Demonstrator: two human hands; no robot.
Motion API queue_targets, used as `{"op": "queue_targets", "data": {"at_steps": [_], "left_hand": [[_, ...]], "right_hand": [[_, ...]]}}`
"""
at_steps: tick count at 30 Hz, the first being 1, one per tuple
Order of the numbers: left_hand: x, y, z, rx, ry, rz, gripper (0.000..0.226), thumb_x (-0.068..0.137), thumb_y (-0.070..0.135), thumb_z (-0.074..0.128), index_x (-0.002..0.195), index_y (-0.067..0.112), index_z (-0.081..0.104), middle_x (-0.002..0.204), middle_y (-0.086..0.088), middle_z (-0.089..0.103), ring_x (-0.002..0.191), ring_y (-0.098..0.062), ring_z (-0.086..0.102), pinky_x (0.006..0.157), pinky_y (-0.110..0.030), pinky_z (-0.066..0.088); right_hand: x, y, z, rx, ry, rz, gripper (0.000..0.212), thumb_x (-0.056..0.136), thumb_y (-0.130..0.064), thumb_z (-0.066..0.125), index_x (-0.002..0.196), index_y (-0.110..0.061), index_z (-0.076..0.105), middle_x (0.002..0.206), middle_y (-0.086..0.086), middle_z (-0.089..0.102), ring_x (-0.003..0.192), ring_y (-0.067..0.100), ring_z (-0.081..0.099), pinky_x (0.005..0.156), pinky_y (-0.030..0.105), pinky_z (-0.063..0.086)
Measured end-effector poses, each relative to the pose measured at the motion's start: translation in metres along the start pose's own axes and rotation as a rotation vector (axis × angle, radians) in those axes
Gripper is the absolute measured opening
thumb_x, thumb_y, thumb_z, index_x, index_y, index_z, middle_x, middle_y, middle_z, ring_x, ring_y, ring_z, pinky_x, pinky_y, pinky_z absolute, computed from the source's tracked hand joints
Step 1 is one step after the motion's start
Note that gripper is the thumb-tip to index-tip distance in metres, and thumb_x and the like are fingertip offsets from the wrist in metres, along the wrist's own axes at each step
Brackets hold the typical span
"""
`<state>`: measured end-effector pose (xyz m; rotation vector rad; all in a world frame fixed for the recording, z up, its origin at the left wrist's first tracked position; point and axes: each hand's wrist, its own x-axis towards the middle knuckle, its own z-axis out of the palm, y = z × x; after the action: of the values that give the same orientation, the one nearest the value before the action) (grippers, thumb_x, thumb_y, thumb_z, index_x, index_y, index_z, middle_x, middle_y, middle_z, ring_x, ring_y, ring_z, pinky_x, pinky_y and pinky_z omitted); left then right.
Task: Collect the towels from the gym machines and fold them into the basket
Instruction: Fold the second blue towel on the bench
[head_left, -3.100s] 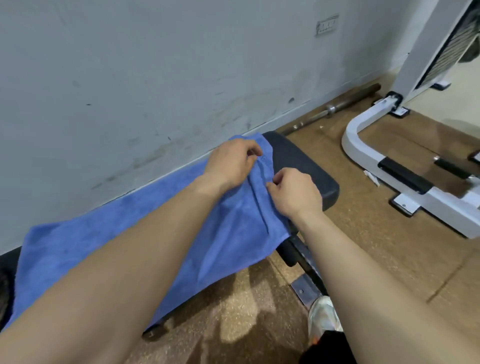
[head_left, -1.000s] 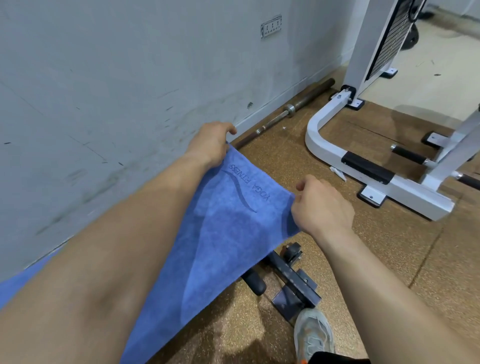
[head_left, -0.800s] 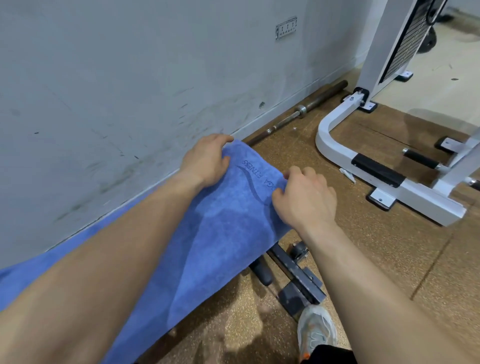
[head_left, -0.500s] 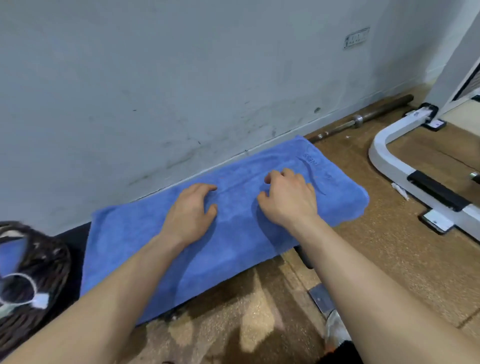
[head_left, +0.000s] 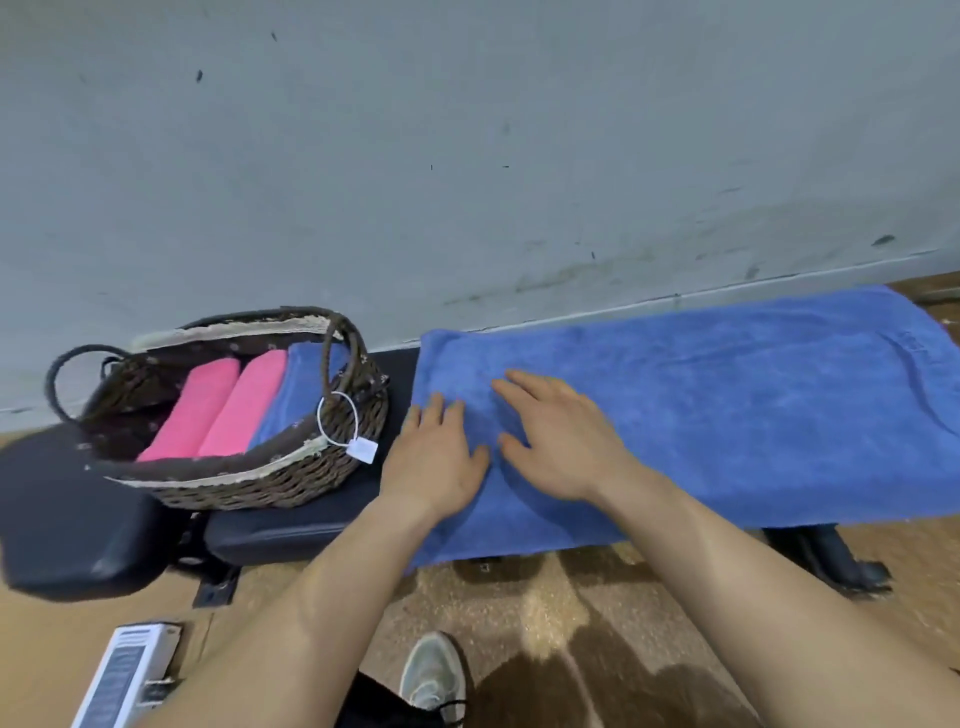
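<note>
Both hands lie flat on the blue towel (head_left: 701, 410) in the head view, the only view supplied. Your left hand (head_left: 434, 460) is palm down with fingers loosely spread, at the towel's left end; your right hand (head_left: 563, 441) is just beside it, also spread and pressing, gripping nothing. The towel is laid lengthwise along the black bench (head_left: 291, 525), against the wall (head_left: 467, 156), with its near edge hanging over the pad.

Treat the towel as light, soft and limp: it will sag wherever unsupported, and it probably will not slip on the pad. Take hold at the two left corners, one per hand, by pinching the hem, and carry that end across to the right end to halve it.

The wicker basket (head_left: 249, 483) stands on the bench just left of the towel. It already holds two pink rolled towels (head_left: 218, 410) and a folded blue one (head_left: 296, 400); a paper tag (head_left: 362, 449) hangs from its handle.
</note>
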<state>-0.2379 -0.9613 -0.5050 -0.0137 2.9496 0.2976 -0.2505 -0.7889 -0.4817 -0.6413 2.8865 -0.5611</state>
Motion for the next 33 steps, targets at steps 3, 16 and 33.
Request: {"op": "queue_targets", "data": {"at_steps": [3,16,33], "left_hand": [[0.009,-0.001,-0.007,-0.090,0.129,0.033,0.037,0.092,0.033,0.052,0.127,0.022,0.061,0.133,-0.002,0.058,0.123,-0.030,0.051,0.100,-0.042,0.045],[0.130,0.003,-0.063,0.196,-0.026,-0.193,0.043,0.088,0.001,0.044,0.131,0.007,0.049,0.134,-0.021,0.054,0.124,-0.041,0.051,0.098,-0.048,0.046],[0.100,0.024,-0.126,-0.539,-0.126,-0.176,0.009,0.092,0.006,0.053,0.087,0.005,0.062,0.066,-0.011,0.068,0.047,-0.015,0.065,0.054,-0.028,0.057]], "right_hand": [[0.005,-0.001,0.015,-0.074,-0.076,-0.031,0.072,0.096,-0.044,0.047,0.159,-0.021,0.020,0.166,0.003,0.015,0.151,0.025,0.019,0.121,0.040,0.022],[0.009,0.015,0.023,-0.114,-0.089,-0.054,0.070,0.095,-0.060,0.042,0.156,-0.029,0.025,0.165,-0.006,0.015,0.149,0.021,0.016,0.118,0.041,0.021],[0.022,-0.076,0.043,0.011,-0.097,-0.131,0.043,0.103,-0.047,0.034,0.145,-0.035,0.038,0.113,0.006,0.059,0.103,0.031,0.060,0.068,0.039,0.042]]}}
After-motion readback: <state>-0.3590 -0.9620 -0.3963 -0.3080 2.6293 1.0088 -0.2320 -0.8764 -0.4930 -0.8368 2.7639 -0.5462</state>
